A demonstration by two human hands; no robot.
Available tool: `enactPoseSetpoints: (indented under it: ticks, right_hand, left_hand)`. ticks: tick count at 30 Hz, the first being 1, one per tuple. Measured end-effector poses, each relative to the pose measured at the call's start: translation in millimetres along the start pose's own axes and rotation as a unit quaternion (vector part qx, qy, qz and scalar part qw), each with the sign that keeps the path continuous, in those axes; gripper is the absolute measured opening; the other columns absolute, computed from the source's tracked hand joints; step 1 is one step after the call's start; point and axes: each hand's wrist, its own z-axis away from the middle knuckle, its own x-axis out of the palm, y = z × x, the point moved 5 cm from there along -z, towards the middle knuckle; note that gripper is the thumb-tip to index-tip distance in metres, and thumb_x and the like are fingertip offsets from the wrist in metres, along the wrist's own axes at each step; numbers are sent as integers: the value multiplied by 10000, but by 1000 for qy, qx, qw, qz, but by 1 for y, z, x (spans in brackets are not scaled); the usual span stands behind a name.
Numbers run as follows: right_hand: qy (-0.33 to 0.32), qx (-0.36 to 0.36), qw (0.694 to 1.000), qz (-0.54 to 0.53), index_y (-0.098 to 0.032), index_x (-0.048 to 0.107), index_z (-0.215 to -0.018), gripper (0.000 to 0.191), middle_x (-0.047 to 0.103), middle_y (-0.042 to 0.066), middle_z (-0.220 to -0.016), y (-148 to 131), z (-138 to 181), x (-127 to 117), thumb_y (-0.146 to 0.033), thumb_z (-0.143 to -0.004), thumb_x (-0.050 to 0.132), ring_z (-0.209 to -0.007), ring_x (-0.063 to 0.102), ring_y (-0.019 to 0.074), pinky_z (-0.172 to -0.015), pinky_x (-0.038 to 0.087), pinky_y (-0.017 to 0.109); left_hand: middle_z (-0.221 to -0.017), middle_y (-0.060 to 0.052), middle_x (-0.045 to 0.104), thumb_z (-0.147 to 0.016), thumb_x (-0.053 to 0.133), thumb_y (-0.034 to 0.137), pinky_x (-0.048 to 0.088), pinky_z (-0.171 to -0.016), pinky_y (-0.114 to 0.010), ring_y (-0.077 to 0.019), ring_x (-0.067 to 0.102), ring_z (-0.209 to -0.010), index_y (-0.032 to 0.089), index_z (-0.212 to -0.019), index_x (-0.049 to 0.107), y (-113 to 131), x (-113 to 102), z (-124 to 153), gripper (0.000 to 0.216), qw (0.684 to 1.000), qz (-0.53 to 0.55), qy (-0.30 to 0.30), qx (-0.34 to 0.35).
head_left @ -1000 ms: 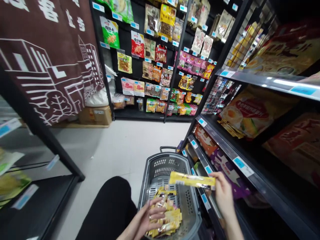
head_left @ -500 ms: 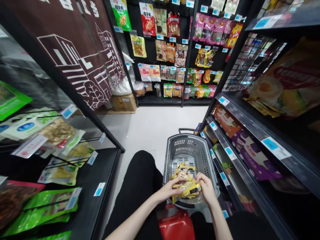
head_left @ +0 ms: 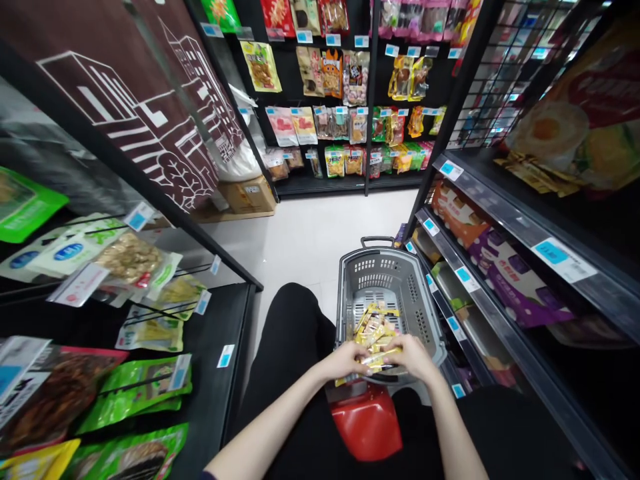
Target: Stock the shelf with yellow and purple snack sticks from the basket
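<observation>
A grey plastic shopping basket point(head_left: 431, 320) stands on the floor in front of my knees. Small yellow snack packets point(head_left: 375, 325) lie heaped in its near half. My left hand point(head_left: 345, 361) reaches over the near left side, fingers curled and closed on the edge of a yellow packet. From the other side my right hand point(head_left: 411, 357) grips packets too, thumb and fingers bent around them. Both hands are close together over the near rim. Fingertips partly cover the packets, so how many are held is hidden.
A red plastic surface point(head_left: 367, 423) shows between my legs. On the left, a black shelf point(head_left: 227, 327) carries bagged snacks on hooks. The right shelf point(head_left: 505, 220) stands close to the basket. A cardboard box point(head_left: 249, 195) sits by the back rack of hanging bags.
My hands have come closer together over the packets, the right one shifting leftward and turning inward. The view has tilted down, so the shelves and basket sit differently in the picture.
</observation>
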Motion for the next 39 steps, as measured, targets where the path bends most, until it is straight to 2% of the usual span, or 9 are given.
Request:
enactPoseSetpoints:
  ticks: [5,11,15,18,23,26,30,35,39]
  right_hand:
    - [-38,-2,985,-167,-151,694,-698,189,688,53,-723,28,2,-16,-260,-545,686,-684,601,211,-613,436,287]
    - [5,10,945,-326,-154,667,-709,175,665,33,-713,52,16,-45,-284,-593,692,-678,593,171,-617,445,263]
    - [6,55,887,-458,-151,694,-755,183,691,65,-806,54,18,-41,-259,-607,681,-758,623,196,-715,473,308]
    - [10,52,836,-546,-139,705,-744,169,699,90,-858,51,16,-38,-180,-587,660,-854,628,218,-831,457,337]
    - [2,28,798,-602,-134,697,-835,264,690,116,-942,45,17,-41,-143,-578,638,-948,615,251,-908,424,388]
    - [-2,31,816,-577,-137,665,-902,281,685,126,-949,42,19,-42,-207,-630,676,-967,611,251,-873,450,376]
    - [59,80,867,-488,-153,637,-793,278,680,71,-684,50,16,-39,-392,-661,689,-634,656,194,-579,506,293]
    - [133,37,919,-369,-160,584,-585,354,526,-17,-455,56,6,-41,-501,-642,662,-405,466,103,-405,362,228]
    - [129,27,931,-340,-173,492,-486,401,450,-41,-411,57,2,-39,-503,-662,637,-377,379,80,-393,279,220]
  left_hand:
    - [-656,-6,658,-535,744,278,408,-556,-217,-138,562,-587,119,-847,683,-7,1,3,355,980,182,-52,-54]
    - [-905,-111,672,-547,760,134,512,-704,-246,-218,657,-814,91,-946,618,-5,-12,3,426,892,451,3,-43]
    - [-977,-136,652,-650,704,151,522,-722,-216,-226,650,-872,85,-935,592,-5,-19,3,313,856,516,31,-8]
    - [-1097,-135,610,-623,714,100,512,-757,-194,-216,627,-936,96,-922,586,-2,-25,4,325,841,537,43,38]
    - [-1029,-131,646,-621,727,135,530,-732,-221,-193,646,-876,96,-975,604,-5,-26,4,377,865,491,103,-3]
    - [-886,-121,682,-622,733,258,555,-617,-262,-200,659,-761,83,-957,628,-5,-27,2,393,890,433,143,-8]
    - [-696,-96,675,-601,721,390,543,-503,-279,-208,641,-670,61,-810,667,-5,-29,0,394,915,364,174,-1]
    - [-658,-81,670,-559,720,474,532,-525,-269,-184,631,-611,67,-742,672,-10,-31,0,449,915,353,195,-27]
    - [-607,-72,663,-551,722,485,525,-535,-257,-175,631,-582,66,-744,670,-11,-30,1,464,906,372,198,-44]
